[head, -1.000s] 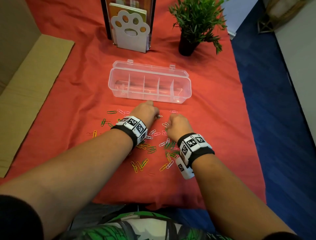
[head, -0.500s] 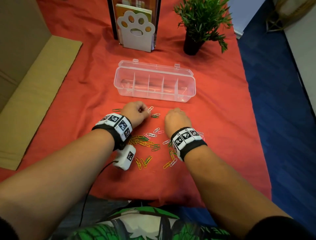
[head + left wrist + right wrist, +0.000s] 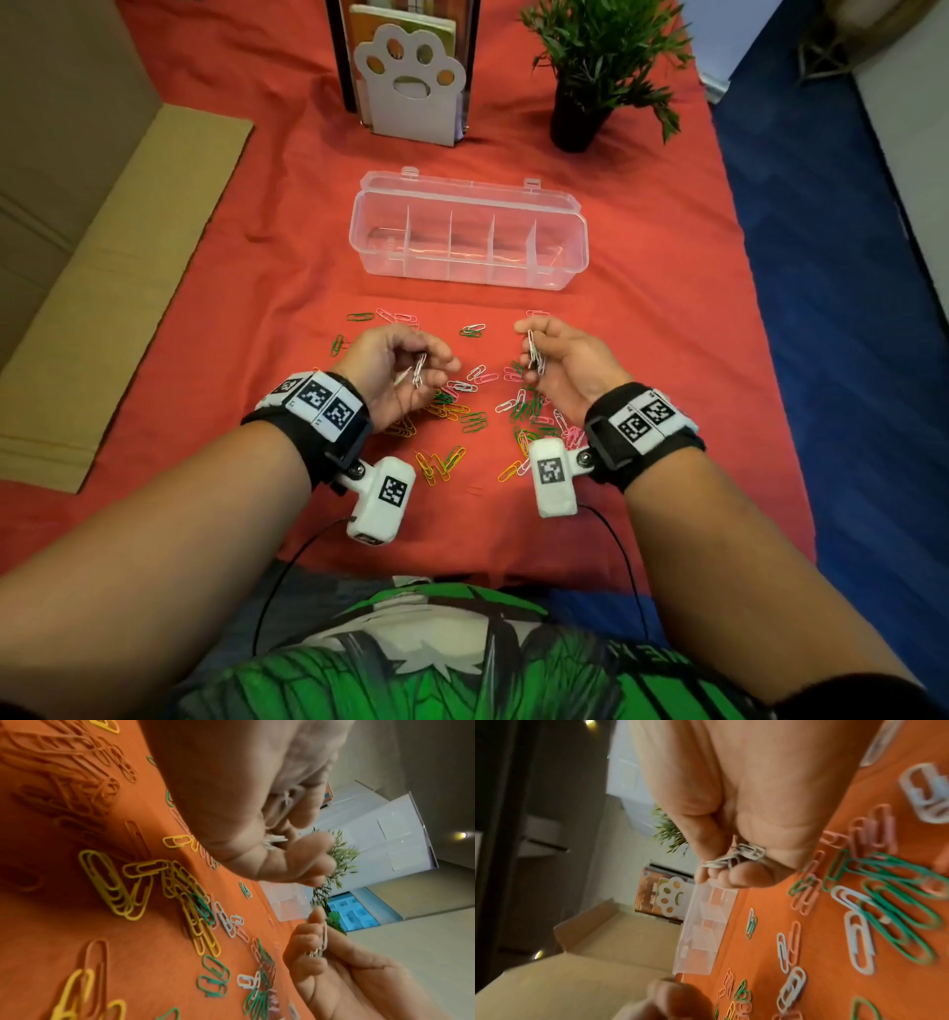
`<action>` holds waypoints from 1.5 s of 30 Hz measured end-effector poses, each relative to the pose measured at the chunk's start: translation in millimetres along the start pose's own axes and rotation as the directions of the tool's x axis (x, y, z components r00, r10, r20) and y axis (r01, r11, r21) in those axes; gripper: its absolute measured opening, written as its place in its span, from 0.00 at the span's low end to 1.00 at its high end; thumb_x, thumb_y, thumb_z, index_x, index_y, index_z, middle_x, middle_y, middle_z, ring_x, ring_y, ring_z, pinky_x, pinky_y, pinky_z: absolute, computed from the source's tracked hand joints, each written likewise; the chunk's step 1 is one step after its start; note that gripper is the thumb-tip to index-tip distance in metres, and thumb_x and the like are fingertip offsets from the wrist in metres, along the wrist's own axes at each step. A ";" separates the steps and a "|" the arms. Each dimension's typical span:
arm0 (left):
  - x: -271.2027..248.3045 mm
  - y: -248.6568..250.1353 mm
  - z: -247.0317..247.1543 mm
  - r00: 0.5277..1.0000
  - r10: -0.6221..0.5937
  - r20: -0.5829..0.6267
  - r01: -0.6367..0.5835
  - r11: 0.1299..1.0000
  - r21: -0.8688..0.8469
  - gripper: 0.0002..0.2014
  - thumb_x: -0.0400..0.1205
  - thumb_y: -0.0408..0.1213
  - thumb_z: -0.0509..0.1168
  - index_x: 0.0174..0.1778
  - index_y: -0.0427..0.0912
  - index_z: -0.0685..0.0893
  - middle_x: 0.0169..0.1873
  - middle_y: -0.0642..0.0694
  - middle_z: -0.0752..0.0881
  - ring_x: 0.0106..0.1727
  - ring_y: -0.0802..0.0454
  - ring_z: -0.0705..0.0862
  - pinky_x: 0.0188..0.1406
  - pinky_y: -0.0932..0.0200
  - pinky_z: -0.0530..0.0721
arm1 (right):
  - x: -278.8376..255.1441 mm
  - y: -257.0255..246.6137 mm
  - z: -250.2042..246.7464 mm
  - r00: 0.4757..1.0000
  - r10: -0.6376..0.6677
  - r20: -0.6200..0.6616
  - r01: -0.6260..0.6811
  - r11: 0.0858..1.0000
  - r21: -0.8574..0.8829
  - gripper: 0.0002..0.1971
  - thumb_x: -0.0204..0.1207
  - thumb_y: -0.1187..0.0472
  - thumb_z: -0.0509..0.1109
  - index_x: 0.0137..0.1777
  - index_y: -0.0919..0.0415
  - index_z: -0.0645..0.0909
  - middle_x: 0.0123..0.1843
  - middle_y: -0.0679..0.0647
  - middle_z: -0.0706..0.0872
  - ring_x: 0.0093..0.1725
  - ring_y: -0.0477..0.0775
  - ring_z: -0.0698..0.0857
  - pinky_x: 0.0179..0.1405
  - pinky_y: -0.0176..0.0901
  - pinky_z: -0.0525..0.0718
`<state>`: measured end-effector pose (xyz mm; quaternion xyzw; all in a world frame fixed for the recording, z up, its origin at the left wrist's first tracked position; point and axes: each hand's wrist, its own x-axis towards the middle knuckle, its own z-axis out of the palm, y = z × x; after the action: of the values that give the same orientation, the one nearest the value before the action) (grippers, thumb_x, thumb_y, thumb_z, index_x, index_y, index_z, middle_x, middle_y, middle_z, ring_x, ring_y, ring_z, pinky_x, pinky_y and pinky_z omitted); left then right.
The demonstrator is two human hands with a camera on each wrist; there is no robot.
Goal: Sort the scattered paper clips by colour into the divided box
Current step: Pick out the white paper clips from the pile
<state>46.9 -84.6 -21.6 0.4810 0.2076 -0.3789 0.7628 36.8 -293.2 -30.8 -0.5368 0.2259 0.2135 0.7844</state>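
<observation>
While both hands hang palm-up over the clip pile, each pinches a small bunch of white clips: the left hand (image 3: pixel 398 367) holds its white clips (image 3: pixel 419 368) between thumb and curled fingers, and the right hand (image 3: pixel 557 360) holds its own white bunch (image 3: pixel 534 352) upright the same way. Both grips are narrow and closed on clips, not empty.

Beyond the fingertips of both hands sits the clear divided box (image 3: pixel 464 272), lid open; its compartments look empty as far as the head view shows. Below and between the two grips lie the loose clips (image 3: pixel 464 411) on the red cloth (image 3: pixel 257 257): yellow mostly under the left wrist, green and pink w/ a few white under the right, more white ones between the hands.

The step seems to be gathering white clips before a drop, so the task is barely started. To do it well: keep the pinch tight, since the bunches are thin, slippery, and one loose clip could fall back into the mix. Probably best to merge both bunches into one hand, or carry each straight ahead to one end compartment & release low inside the walls so nothing bounces over a divider. Check for a stray coloured clip hooked in the bunch; the wrist views are too blurred to rule that out.
</observation>
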 end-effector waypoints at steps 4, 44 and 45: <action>16.2 -15.1 5.1 0.975 0.135 -0.178 -0.032 0.873 0.486 0.13 0.80 0.45 0.62 0.32 0.44 0.83 0.19 0.50 0.74 0.16 0.58 0.67 0.14 0.71 0.63 | -8.2 12.3 0.6 0.995 0.078 -0.067 -0.079 0.997 -0.014 0.11 0.79 0.68 0.56 0.39 0.60 0.77 0.32 0.52 0.74 0.24 0.45 0.71 0.21 0.35 0.70; 27.3 -21.0 23.1 0.885 0.465 0.014 0.020 -0.068 0.997 0.12 0.71 0.50 0.70 0.42 0.47 0.88 0.42 0.45 0.89 0.48 0.45 0.85 0.45 0.58 0.80 | -11.1 14.6 -65.9 0.889 -0.450 -0.085 -0.180 -0.172 -0.968 0.11 0.76 0.65 0.61 0.56 0.67 0.75 0.58 0.64 0.75 0.59 0.68 0.77 0.55 0.57 0.80; 27.4 -22.3 22.4 0.889 0.457 0.042 0.023 -0.135 0.991 0.11 0.72 0.49 0.69 0.45 0.48 0.88 0.47 0.44 0.89 0.52 0.43 0.85 0.49 0.55 0.81 | -11.1 14.9 -62.4 0.891 -0.446 -0.080 -0.189 -0.207 -0.960 0.11 0.76 0.68 0.58 0.57 0.67 0.75 0.59 0.64 0.75 0.59 0.68 0.77 0.54 0.57 0.80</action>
<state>45.6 -120.5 -43.0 0.9635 -0.1029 -0.1853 0.1637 11.4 -347.8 -55.6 -0.9912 0.0743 0.1054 0.0302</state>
